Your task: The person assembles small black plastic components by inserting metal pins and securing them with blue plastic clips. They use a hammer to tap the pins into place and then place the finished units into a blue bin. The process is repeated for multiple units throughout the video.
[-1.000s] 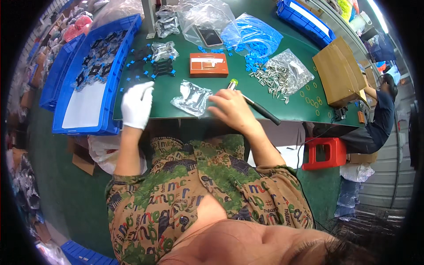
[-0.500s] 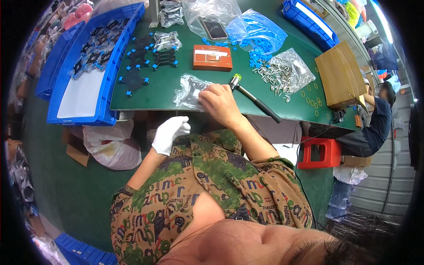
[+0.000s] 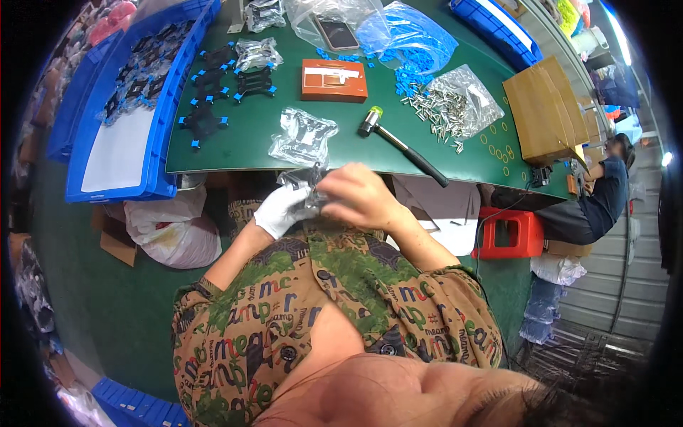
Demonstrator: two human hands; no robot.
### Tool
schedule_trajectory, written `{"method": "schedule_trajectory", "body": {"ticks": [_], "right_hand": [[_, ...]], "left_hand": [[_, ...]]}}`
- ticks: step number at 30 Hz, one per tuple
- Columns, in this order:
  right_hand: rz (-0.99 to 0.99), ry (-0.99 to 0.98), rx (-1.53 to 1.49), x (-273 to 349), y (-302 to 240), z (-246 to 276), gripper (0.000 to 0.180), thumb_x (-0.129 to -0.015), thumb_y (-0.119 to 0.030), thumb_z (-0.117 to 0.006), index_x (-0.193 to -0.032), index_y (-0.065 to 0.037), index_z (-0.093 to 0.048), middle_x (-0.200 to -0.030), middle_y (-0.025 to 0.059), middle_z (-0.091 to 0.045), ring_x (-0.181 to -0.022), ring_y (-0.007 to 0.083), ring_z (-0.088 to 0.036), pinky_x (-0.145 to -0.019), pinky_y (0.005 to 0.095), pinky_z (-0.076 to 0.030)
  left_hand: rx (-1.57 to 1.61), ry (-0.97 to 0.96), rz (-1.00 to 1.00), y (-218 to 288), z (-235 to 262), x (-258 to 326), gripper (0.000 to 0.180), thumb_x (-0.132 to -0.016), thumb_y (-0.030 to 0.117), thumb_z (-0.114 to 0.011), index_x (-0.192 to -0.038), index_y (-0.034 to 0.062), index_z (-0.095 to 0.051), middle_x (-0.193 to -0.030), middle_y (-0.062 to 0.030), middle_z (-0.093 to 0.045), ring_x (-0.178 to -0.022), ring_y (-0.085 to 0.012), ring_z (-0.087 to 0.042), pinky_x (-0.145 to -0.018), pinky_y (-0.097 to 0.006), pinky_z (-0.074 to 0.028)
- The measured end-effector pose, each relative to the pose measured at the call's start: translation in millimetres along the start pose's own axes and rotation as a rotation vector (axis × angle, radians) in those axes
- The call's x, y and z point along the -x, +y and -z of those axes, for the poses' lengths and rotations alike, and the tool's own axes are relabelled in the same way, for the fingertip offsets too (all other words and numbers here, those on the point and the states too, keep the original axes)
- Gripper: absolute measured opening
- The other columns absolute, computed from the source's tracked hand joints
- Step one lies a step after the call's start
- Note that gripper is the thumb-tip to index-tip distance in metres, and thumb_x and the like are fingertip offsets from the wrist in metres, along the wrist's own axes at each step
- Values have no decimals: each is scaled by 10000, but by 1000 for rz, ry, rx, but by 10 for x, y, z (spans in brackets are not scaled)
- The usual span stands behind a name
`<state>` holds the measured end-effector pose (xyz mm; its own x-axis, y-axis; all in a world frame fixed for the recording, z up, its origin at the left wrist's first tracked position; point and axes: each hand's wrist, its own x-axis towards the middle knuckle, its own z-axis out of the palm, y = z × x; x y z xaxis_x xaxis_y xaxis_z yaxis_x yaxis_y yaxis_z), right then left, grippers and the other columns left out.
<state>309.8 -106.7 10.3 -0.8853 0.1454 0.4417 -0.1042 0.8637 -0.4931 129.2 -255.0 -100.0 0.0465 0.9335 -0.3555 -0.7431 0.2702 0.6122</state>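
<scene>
My left hand [image 3: 281, 211], in a white glove, grips a black X-shaped plastic part in a clear bag [image 3: 303, 178] just off the near table edge. Close against its right side is my bare right hand [image 3: 364, 198], fingers bent and smeared by motion, so whether it pinches the bag is unclear. Another bagged black part [image 3: 304, 136] lies on the table right beyond. A rubber-headed hammer [image 3: 405, 148] with a black handle rests to the right. Several unbagged black parts with blue corner pieces [image 3: 206, 84] lie at the left.
A blue crate [image 3: 160, 142] with bagged parts stands left. An orange-red box [image 3: 333, 82], a phone [image 3: 336, 33], loose blue pieces [image 3: 413, 75], metal pins [image 3: 442, 114] and a cardboard box [image 3: 546, 110] are on the green table. A red stool [image 3: 509, 233] stands at right; a person sits beyond.
My right hand has come back from the table toward my left hand. A bagged black part is now in my gloved left hand, which held nothing before. The view has shifted slightly.
</scene>
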Motion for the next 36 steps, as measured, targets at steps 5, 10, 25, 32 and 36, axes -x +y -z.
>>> {"method": "schedule_trajectory", "body": {"ticks": [5, 10, 25, 32, 36], "right_hand": [[-459, 74, -86, 42, 72, -25, 280, -889, -283, -776, -1026, -52, -696, -840, 96, -646, -727, 293, -646, -651, 397, -511], [-364, 62, -58, 29, 153, -236, 205, -962, -245, -692, -938, -42, -704, -873, 128, -692, -831, 342, -673, -731, 402, -539], [-372, 1004, -112, -153, 1293, 1104, 89, -1000, -132, -670, -1036, -53, -656, -849, 25, -620, -696, 118, -618, -583, 259, -487], [-281, 582, 357, -851, 1818, 970, 120, -926, -92, -686, -1044, -92, -666, -1026, 118, -637, -919, 345, -678, -772, 417, -565], [-214, 419, 463, -1404, 2244, 697, 147, -904, -98, -663, -1051, -103, -673, -1034, 140, -624, -949, 385, -669, -802, 484, -556]], "left_hand": [[-556, 63, -168, 39, 38, -1, 362, -972, 198, -706, -1273, 6, -645, -1141, -43, -700, -983, -111, -631, -862, -299, -532], [-623, 40, -216, 202, -184, 74, 422, -960, 135, -707, -1343, -12, -608, -1196, -56, -693, -1051, -125, -638, -937, -300, -523], [-43, -117, -212, 331, -153, 70, 276, -1052, 211, -554, -1254, 29, -607, -874, 17, -595, -808, -112, -592, -876, -377, -567], [0, -133, -310, 458, -74, 151, 257, -1067, 197, -512, -1256, 40, -586, -860, 17, -585, -802, -119, -595, -892, -420, -573], [-8, -63, -327, 503, -101, 262, 313, -1067, 181, -510, -1296, -24, -560, -879, -15, -591, -806, -137, -599, -896, -418, -570]]}}
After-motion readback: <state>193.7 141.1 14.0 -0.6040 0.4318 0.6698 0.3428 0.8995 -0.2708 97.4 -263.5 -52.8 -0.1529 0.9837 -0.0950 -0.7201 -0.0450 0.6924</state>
